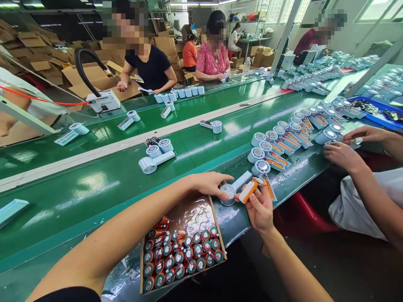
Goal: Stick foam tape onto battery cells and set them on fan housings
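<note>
My left hand [215,185] grips the round head of a light-blue fan-like device [242,180] lying on the bench edge. In my right hand [260,206] is an orange battery with a white patch [248,191], held between thumb and fingers beside the device's handle. Thin wires and another orange-and-white part [268,187] show just behind my right hand. Below my left forearm, a cardboard tray [223,239] holds several wired cylindrical batteries [179,257] standing on end.
Rows of light-blue devices [278,138] line the bench to the right, near a co-worker's hands [344,155]. Several devices lie on the green conveyor [103,176]. A blue bin [374,121] of small parts is at the far right. People sit across the conveyor.
</note>
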`<state>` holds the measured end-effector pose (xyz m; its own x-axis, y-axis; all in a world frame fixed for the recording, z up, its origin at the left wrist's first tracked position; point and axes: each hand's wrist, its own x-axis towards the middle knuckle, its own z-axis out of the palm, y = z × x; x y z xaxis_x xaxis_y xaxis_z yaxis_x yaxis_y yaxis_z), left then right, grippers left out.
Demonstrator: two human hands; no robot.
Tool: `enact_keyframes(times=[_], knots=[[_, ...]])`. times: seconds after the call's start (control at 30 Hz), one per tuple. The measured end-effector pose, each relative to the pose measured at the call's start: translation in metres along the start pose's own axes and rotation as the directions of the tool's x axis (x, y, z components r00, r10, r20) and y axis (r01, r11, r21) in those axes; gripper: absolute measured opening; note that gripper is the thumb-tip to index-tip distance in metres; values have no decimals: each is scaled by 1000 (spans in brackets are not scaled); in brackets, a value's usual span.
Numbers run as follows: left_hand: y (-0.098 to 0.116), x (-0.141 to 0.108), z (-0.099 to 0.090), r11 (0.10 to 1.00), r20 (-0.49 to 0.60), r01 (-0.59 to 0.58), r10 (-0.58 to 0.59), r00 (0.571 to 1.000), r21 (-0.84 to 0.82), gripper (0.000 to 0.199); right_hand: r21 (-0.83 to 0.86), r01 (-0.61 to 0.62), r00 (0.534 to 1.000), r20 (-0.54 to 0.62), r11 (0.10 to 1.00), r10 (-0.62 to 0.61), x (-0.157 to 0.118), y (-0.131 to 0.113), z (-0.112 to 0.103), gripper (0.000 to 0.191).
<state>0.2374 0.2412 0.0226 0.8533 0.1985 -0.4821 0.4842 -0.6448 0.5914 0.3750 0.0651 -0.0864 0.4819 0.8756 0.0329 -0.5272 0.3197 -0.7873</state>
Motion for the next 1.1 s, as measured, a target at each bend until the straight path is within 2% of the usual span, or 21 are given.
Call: enact_keyframes(times=[0.17, 0.27, 0.43, 0.63, 0.8, 0.9, 1.0, 1.1], knots=[[-6, -2, -2, 992, 7, -105, 105, 994, -64, 67, -10, -21, 1000, 1, 1000, 21, -1, -4, 4, 61], [-11, -1, -2, 981, -17, -170, 169, 985, -98, 59, -38, -32, 999, -8, 999, 32, 0, -3, 4, 63], [-5, -2, 3, 971, -72, -237, 235, 969, -25, 48, -41, -52, 998, 16, 998, 53, 1, -4, 5, 61], [9, -4, 7, 968, -102, -247, 242, 965, -34, 49, -64, -63, 998, 8, 996, 63, 2, -6, 4, 65], [9, -4, 7, 956, -41, -292, 291, 956, -15, 45, -114, -106, 993, 32, 988, 110, 1, -4, 2, 69], [5, -3, 5, 949, 0, -315, 315, 949, -18, 53, -102, -103, 992, 58, 989, 109, 0, -3, 1, 67], [5, -2, 3, 960, 36, -281, 280, 959, 12, 66, -83, -101, 993, 56, 991, 106, 1, -3, 1, 65], [8, -2, 4, 966, 19, -257, 257, 966, 40, 66, -77, -100, 994, 45, 992, 104, 2, -4, 2, 66]])
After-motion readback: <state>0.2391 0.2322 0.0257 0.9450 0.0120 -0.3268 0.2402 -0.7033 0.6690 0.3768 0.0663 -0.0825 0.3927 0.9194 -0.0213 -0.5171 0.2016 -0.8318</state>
